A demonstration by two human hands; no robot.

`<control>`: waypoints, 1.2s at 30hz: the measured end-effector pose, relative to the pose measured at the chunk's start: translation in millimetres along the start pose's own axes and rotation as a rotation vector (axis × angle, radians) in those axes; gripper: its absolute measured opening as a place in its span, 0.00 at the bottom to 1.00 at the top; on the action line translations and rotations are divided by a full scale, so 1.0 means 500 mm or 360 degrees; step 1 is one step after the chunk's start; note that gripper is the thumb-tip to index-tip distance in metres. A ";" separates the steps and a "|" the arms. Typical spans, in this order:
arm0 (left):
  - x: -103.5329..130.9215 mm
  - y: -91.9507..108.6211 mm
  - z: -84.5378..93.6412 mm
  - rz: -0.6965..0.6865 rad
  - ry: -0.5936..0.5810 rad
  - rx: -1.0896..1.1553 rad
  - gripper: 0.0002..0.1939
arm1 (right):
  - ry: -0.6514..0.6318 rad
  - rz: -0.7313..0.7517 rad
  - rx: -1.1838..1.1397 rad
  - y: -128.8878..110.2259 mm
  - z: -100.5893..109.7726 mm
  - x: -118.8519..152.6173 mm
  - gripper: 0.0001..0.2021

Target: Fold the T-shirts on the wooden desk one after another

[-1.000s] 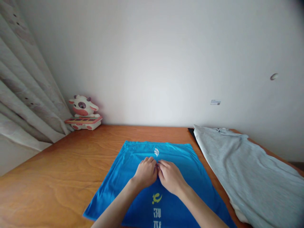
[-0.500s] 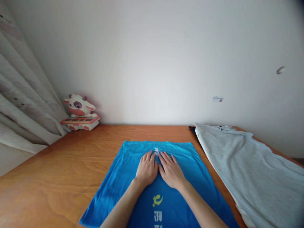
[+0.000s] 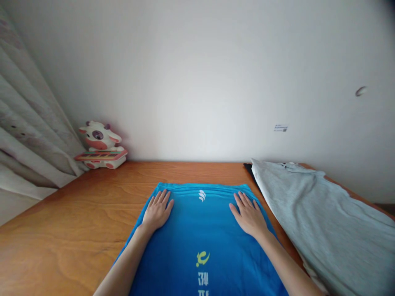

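Observation:
Spread flat on the wooden table is a blue garment (image 3: 197, 230), printed with a white emblem, a yellow-green logo and white characters. Its near part runs out of the bottom of the view. My left hand (image 3: 158, 210) lies flat on the cloth by its far left corner, fingers stretched out. On the other side, my right hand (image 3: 247, 212) rests flat near the far right corner, fingers spread. Neither hand grips the fabric. Small wrinkles run along the far edge between the hands.
A grey garment (image 3: 321, 213) lies at the right, with a bit of black cloth (image 3: 250, 170) under its far left corner. A toy cow with a keyboard (image 3: 101, 146) stands at the back left of the wooden table (image 3: 68, 230), near a curtain (image 3: 27, 115). A wall closes the back.
My hands have slid apart from the middle of the blue garment, the left one to the left edge and the right one to the right edge, uncovering the white emblem.

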State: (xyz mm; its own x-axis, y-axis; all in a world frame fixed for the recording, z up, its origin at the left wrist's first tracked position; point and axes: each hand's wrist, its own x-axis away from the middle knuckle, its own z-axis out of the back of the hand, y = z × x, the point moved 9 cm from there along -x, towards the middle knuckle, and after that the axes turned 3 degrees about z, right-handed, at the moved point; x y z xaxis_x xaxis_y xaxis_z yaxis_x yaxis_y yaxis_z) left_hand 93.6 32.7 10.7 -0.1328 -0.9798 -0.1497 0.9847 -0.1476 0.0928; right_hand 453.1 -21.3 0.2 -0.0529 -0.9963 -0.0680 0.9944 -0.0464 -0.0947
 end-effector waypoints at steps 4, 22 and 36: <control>-0.015 0.033 0.061 0.0148 0.0113 0.0091 0.23 | 0.0208 -0.0013 -0.0113 -0.031 0.050 -0.019 0.25; -0.083 0.311 0.017 -0.0135 0.0172 0.0320 0.18 | 0.0473 0.0244 -0.0494 -0.224 0.025 -0.134 0.17; -0.094 0.283 -0.028 -0.0236 0.0058 0.0181 0.27 | 0.0067 0.0256 -0.0278 -0.209 -0.005 -0.123 0.27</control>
State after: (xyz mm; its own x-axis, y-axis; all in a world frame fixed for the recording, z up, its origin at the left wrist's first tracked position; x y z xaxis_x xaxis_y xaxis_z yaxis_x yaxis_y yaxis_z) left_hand 240.5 59.8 17.3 -0.2695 -0.9409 -0.2054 0.9352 -0.3065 0.1774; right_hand 352.4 45.2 11.8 0.0978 -0.9857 -0.1371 0.9597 0.1299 -0.2494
